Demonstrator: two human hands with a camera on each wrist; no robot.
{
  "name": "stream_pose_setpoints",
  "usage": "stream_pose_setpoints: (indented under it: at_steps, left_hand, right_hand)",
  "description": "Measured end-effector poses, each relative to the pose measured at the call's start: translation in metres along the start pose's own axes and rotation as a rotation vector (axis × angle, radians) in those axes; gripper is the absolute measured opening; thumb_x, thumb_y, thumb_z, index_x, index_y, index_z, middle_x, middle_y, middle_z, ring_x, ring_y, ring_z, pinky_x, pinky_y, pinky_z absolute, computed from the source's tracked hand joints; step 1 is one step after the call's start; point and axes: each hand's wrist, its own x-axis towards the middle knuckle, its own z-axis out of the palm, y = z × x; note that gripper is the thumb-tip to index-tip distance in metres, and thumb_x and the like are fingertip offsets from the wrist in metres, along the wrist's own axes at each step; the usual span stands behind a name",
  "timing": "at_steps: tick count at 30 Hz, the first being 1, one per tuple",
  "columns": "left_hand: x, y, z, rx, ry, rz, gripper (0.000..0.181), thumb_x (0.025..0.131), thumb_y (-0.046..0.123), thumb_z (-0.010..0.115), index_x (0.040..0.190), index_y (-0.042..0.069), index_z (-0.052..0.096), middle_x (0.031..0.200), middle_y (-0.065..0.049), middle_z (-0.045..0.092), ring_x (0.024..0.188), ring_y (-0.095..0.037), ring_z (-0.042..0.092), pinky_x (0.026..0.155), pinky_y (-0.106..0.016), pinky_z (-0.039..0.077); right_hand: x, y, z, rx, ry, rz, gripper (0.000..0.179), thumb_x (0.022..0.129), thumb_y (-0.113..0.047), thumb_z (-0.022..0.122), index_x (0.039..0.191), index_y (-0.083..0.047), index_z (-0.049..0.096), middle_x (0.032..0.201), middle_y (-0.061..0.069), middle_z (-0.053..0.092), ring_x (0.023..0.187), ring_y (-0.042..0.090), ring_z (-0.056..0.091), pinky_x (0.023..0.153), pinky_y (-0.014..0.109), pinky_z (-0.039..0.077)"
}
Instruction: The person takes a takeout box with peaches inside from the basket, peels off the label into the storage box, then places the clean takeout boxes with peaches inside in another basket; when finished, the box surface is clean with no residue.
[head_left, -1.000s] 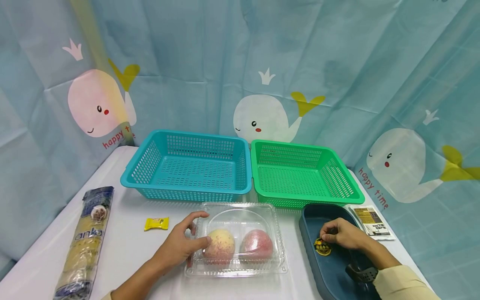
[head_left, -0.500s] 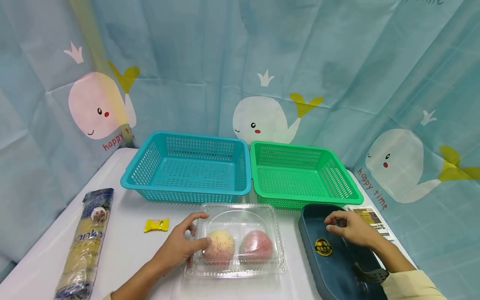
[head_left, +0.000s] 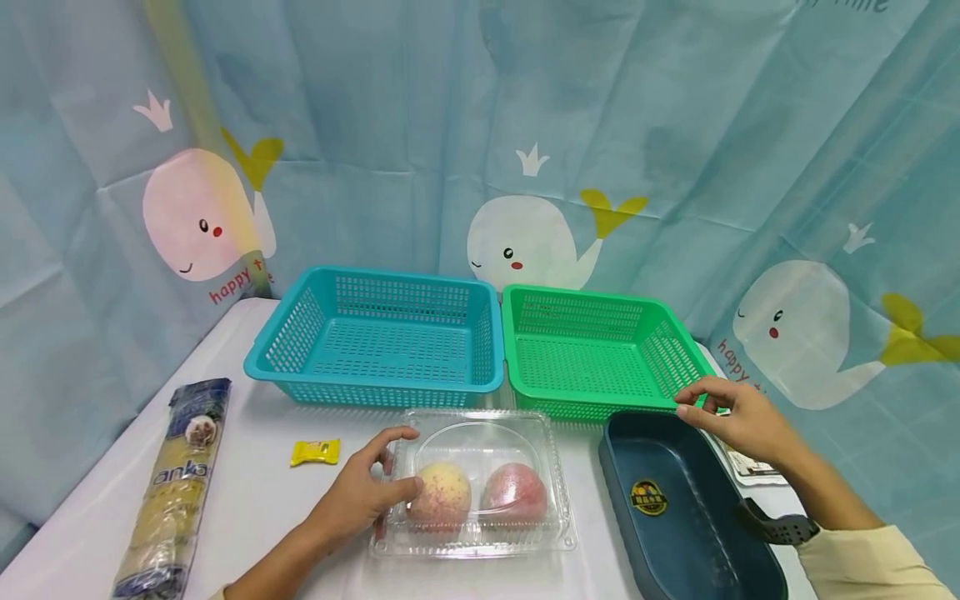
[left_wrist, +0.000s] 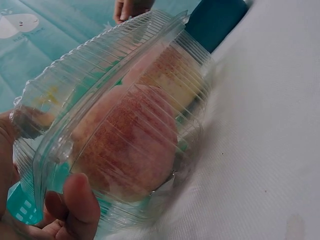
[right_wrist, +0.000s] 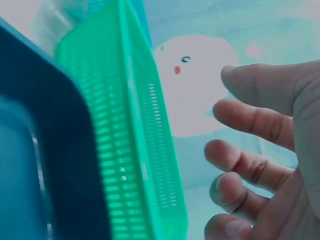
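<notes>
My left hand (head_left: pixel 367 492) grips the left side of a clear plastic clamshell box (head_left: pixel 480 429), thumb at the front and fingers further back. Inside sit two peaches, one pale yellow with red speckles (head_left: pixel 441 497) and one pink (head_left: pixel 514 495). The left wrist view shows the hand on the box's ribbed end, with a peach (left_wrist: pixel 125 142) behind the plastic. My right hand (head_left: pixel 742 421) hovers with nothing in its loosely bent fingers, over the back right edge of a dark blue tray (head_left: pixel 697 525). A round black-and-gold sticker (head_left: pixel 648 497) lies on the tray's floor.
Behind the box stand a teal basket (head_left: pixel 375 393) and a green basket (head_left: pixel 600 393), side by side. A yellow-wrapped candy (head_left: pixel 315 452) and a long "anka" bag (head_left: pixel 172 492) lie at left. A white packet (head_left: pixel 753 469) sits right of the tray, partly hidden by my right arm.
My right hand has lifted away from the sticker and moved right and back, to the tray's far right edge. The left hand and the box have stayed in place.
</notes>
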Motion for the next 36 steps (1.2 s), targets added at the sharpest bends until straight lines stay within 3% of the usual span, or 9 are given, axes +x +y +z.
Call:
stream_pose_setpoints:
  at_steps: [8,15,18,22,27,36]
  left_hand:
    - [0.0,0.0,0.001,-0.026,-0.006,-0.001,0.061,0.082,0.015,0.077,0.136,0.016,0.048,0.098,-0.015,0.029,0.043,-0.011,0.033,0.033,-0.029,0.044]
    - [-0.001,0.001,0.001,-0.04,-0.011,-0.011,0.062,0.082,0.014,0.078,0.136,0.014,0.048,0.097,-0.015,0.029,0.043,-0.01,0.031,0.033,-0.029,0.044]
    - [-0.001,0.001,0.001,-0.051,-0.018,-0.013,0.063,0.082,0.013,0.078,0.136,0.012,0.047,0.097,-0.015,0.028,0.043,-0.01,0.031,0.033,-0.03,0.044]
    - [0.0,0.002,0.001,-0.051,-0.022,-0.01,0.063,0.082,0.014,0.078,0.137,0.012,0.047,0.097,-0.015,0.028,0.042,-0.01,0.031,0.033,-0.03,0.044]
    - [0.001,0.004,0.0,-0.1,-0.036,-0.01,0.057,0.082,0.008,0.076,0.132,0.01,0.048,0.095,-0.015,0.029,0.042,-0.012,0.033,0.033,-0.029,0.044]
    - [0.002,0.004,-0.006,-0.233,-0.156,0.063,0.043,0.075,-0.01,0.065,0.109,0.001,0.041,0.098,-0.014,0.025,0.047,-0.012,0.042,0.035,-0.026,0.044]
  right_hand:
    - [0.011,0.008,-0.015,-0.098,0.136,0.062,0.018,0.09,-0.014,0.068,0.107,-0.008,0.069,0.081,0.004,0.054,0.052,0.013,0.043,0.038,0.028,0.033]
    - [0.013,0.027,-0.014,-0.188,0.197,0.183,0.035,0.093,-0.026,0.065,0.116,0.001,0.065,0.095,0.01,0.052,0.066,0.019,0.044,0.05,0.032,0.035]
    - [0.012,0.039,-0.013,-0.193,0.177,0.214,0.038,0.094,-0.028,0.064,0.118,0.002,0.063,0.104,0.016,0.05,0.075,0.026,0.047,0.054,0.036,0.038]
    - [0.01,0.052,-0.012,-0.172,0.113,0.262,0.046,0.095,-0.032,0.062,0.124,0.003,0.059,0.128,0.028,0.04,0.098,0.044,0.046,0.063,0.054,0.044]
    - [0.008,0.07,-0.007,-0.161,0.066,0.276,0.052,0.095,-0.032,0.061,0.127,0.008,0.054,0.142,0.036,0.024,0.12,0.061,0.03,0.081,0.075,0.031]
    - [0.003,0.09,0.003,-0.176,-0.031,0.319,0.061,0.097,-0.036,0.056,0.131,0.013,0.047,0.149,0.034,0.02,0.127,0.063,0.02,0.089,0.078,0.023]
